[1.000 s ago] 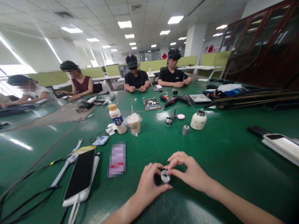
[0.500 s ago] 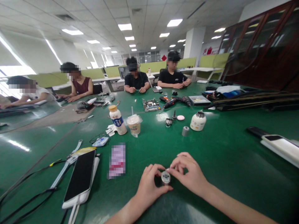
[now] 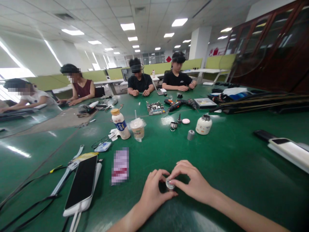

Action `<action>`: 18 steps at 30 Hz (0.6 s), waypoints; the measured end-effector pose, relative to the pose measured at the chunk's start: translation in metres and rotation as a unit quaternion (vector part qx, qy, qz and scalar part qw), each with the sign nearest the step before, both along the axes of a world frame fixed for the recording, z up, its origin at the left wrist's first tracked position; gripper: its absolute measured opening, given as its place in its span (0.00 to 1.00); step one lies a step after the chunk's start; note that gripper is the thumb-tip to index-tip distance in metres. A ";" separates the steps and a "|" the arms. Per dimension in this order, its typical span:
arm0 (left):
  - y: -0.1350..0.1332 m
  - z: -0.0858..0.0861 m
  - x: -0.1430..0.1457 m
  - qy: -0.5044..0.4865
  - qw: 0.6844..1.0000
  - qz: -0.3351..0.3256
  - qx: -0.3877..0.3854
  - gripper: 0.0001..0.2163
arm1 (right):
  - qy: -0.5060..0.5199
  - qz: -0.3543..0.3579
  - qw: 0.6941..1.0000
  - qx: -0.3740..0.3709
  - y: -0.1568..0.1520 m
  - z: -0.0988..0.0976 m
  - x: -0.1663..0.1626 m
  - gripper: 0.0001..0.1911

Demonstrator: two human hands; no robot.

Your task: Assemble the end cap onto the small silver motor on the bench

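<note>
A small silvery metal cylinder (image 3: 170, 185) stands at the near middle of the green table, its round end facing up. My left hand (image 3: 154, 187) curls around it from the left, thumb and forefinger shut on its sides. From the right, my right hand (image 3: 190, 180) reaches over, with thumb and fingertips pinched together at the cylinder's top. Those fingertips cover part of the top face, and whatever they pinch is too small to make out. Farther off lie a grey metal cap (image 3: 191, 135), a small metal cup-like part (image 3: 173, 126) and a dark stepped part (image 3: 179, 118).
A cream jar (image 3: 204, 124), pink oval (image 3: 185, 121), bottle (image 3: 120, 124) and drink cup (image 3: 137, 129) stand beyond my hands. To the left lie a phone (image 3: 82, 182) and cables. A circuit board (image 3: 155, 108) and power drills (image 3: 175, 105) lie farther back. Several people sit around.
My right fingertips have moved left from the cylinder's upper edge onto its top face. My left hand keeps its hold. The view has shifted slightly.
</note>
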State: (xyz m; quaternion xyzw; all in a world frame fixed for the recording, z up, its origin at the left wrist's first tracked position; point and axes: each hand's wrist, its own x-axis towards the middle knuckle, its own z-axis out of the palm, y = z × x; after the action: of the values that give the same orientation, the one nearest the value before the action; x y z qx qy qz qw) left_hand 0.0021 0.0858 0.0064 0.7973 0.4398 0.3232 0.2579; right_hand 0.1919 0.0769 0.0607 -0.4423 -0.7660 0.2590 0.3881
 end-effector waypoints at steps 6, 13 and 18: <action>-0.001 0.005 0.001 0.012 1.000 0.006 -0.025 0.24 | 0.071 -0.116 0.991 -0.005 0.041 -0.008 0.043 0.09; 0.000 0.004 0.001 0.005 1.000 0.010 -0.026 0.25 | 0.030 -0.123 0.992 -0.029 0.062 -0.040 0.060 0.09; 0.000 0.001 0.000 0.005 1.000 0.006 -0.018 0.27 | 0.100 -0.050 0.992 -0.064 0.027 -0.009 0.027 0.08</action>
State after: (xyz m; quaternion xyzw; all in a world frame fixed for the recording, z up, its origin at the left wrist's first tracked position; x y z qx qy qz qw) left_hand 0.0019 0.0859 0.0078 0.7917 0.4514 0.3127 0.2677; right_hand 0.2193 0.1042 0.0517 -0.4758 -0.6819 0.3306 0.4465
